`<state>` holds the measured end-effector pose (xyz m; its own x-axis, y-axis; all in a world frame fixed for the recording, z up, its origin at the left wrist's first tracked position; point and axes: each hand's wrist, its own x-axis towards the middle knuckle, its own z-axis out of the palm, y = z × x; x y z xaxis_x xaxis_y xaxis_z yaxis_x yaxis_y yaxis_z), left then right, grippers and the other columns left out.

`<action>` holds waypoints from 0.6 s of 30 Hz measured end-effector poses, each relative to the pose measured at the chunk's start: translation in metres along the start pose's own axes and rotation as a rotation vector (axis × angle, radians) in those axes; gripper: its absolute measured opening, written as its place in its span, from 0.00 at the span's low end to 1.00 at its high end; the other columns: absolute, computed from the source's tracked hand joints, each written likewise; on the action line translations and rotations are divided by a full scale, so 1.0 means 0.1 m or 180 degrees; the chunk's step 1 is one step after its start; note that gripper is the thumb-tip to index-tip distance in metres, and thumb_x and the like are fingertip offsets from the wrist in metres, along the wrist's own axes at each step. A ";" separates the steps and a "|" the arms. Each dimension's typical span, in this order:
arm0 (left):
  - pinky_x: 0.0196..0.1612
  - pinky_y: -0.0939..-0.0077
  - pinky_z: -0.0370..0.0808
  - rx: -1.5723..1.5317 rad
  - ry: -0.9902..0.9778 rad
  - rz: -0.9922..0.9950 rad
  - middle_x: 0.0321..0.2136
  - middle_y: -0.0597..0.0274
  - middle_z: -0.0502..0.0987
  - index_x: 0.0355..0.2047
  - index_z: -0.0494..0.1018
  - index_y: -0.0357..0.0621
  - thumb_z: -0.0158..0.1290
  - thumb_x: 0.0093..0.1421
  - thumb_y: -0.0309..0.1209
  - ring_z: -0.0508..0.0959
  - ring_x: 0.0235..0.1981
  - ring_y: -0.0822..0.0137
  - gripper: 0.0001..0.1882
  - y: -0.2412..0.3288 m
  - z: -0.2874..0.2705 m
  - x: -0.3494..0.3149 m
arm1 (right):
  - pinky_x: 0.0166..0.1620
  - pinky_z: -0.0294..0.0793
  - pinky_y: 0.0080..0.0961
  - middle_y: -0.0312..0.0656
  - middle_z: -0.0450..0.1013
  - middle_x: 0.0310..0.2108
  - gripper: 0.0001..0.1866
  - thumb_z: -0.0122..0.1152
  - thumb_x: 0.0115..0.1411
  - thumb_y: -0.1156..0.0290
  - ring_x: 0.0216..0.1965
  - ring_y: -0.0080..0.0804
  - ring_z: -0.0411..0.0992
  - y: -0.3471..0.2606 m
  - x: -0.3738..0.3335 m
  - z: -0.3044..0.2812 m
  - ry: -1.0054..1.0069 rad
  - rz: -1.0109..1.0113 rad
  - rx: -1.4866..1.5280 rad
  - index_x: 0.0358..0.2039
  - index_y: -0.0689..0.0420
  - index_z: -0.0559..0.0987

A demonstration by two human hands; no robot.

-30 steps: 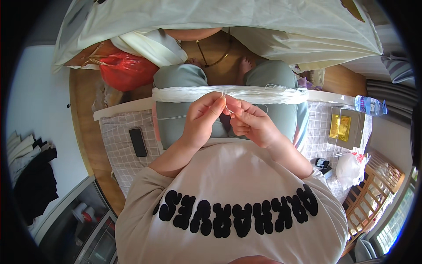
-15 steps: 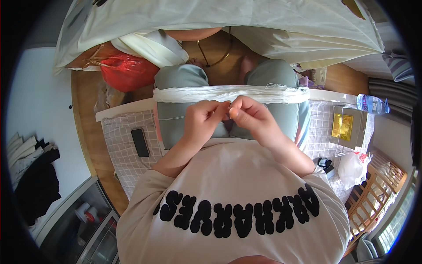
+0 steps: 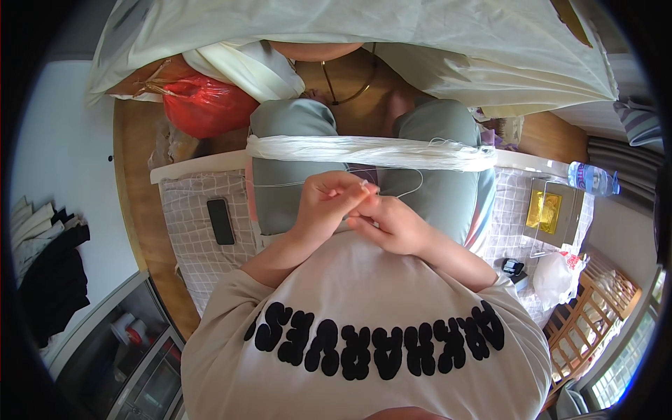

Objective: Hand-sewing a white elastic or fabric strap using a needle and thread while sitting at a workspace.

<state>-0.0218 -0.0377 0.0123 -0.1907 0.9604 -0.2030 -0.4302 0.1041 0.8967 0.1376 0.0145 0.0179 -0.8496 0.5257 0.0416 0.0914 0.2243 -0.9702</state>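
Note:
A long skein of white thread (image 3: 371, 151) lies stretched across both knees of my grey-green trousers (image 3: 297, 203). Just in front of my shirt, my left hand (image 3: 322, 205) is closed in a pinch, with a small white bit of thread at its fingertips. My right hand (image 3: 393, 222) is also closed, its fingertips meeting those of the left; what they grip is mostly hidden. A loose strand of thread (image 3: 421, 180) curves out above the right hand toward the skein. Another thin strand runs left from the left hand across the thigh.
A black phone (image 3: 220, 222) rests on the checked cloth (image 3: 185, 231) at left. On the right are a water bottle (image 3: 592, 179), a box with a gold panel (image 3: 544, 211) and a white plastic bag (image 3: 558, 278). A red bag (image 3: 208, 106) sits beyond my left knee, under pale draped fabric (image 3: 336, 21).
Both hands have come lower, toward my shirt, and the right has turned so its fingers lie under the left fingertips. A loop of thread now shows above the right hand.

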 end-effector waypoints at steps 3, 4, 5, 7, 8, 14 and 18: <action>0.27 0.79 0.68 -0.0309 -0.1074 -0.0610 0.21 0.64 0.77 0.28 0.77 0.41 0.58 0.61 0.31 0.72 0.21 0.76 0.08 0.11 -0.05 -0.01 | 0.29 0.67 0.33 0.44 0.68 0.24 0.05 0.55 0.58 0.77 0.26 0.43 0.68 0.07 -0.04 -0.13 -0.0287 0.0102 0.0727 0.27 0.61 0.70; 0.27 0.79 0.68 -0.0198 -0.1037 -0.0695 0.21 0.64 0.77 0.28 0.77 0.41 0.58 0.61 0.31 0.72 0.21 0.76 0.08 0.13 -0.06 0.00 | 0.28 0.65 0.33 0.43 0.67 0.22 0.05 0.54 0.56 0.78 0.25 0.42 0.68 0.09 -0.05 -0.18 -0.0047 -0.0167 0.0611 0.24 0.61 0.69; 0.26 0.78 0.65 0.0558 -0.1054 -0.0259 0.20 0.65 0.76 0.26 0.77 0.42 0.59 0.60 0.30 0.70 0.20 0.75 0.07 0.15 -0.07 0.02 | 0.27 0.64 0.32 0.43 0.67 0.21 0.06 0.54 0.55 0.80 0.24 0.40 0.67 0.11 -0.06 -0.21 0.0198 -0.0436 0.0492 0.22 0.61 0.68; 0.25 0.76 0.63 0.1320 -0.1072 0.0174 0.19 0.66 0.75 0.24 0.77 0.43 0.59 0.58 0.29 0.68 0.18 0.74 0.07 0.17 -0.07 0.07 | 0.26 0.62 0.31 0.41 0.65 0.19 0.07 0.53 0.54 0.80 0.22 0.38 0.65 0.12 -0.09 -0.23 0.0235 -0.0503 0.0560 0.21 0.60 0.67; 0.26 0.74 0.63 0.1973 -0.1107 0.0846 0.18 0.66 0.73 0.23 0.77 0.43 0.60 0.56 0.28 0.67 0.17 0.71 0.06 0.17 -0.07 0.11 | 0.25 0.61 0.30 0.40 0.64 0.18 0.08 0.53 0.54 0.81 0.21 0.36 0.63 0.12 -0.10 -0.23 0.0265 -0.0565 0.0622 0.20 0.60 0.67; 0.27 0.71 0.63 0.2716 -0.1071 0.1810 0.17 0.64 0.72 0.23 0.76 0.44 0.60 0.52 0.25 0.68 0.19 0.65 0.04 0.09 -0.02 0.18 | 0.24 0.58 0.28 0.40 0.62 0.21 0.08 0.55 0.55 0.78 0.22 0.33 0.60 0.07 -0.08 -0.13 0.1154 -0.0745 0.1154 0.21 0.58 0.67; 0.29 0.76 0.65 0.2021 -0.0269 0.1119 0.22 0.66 0.79 0.24 0.78 0.40 0.58 0.57 0.26 0.74 0.23 0.72 0.05 0.01 0.07 0.18 | 0.25 0.61 0.29 0.40 0.62 0.22 0.08 0.57 0.55 0.76 0.23 0.35 0.62 -0.01 -0.10 -0.16 0.0793 -0.0962 0.0621 0.22 0.58 0.68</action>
<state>-0.0194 -0.0182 0.0122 -0.1436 0.9787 0.1468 0.2433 -0.1089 0.9638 0.1544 0.0218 0.0227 -0.6696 0.6476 0.3638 -0.2625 0.2519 -0.9315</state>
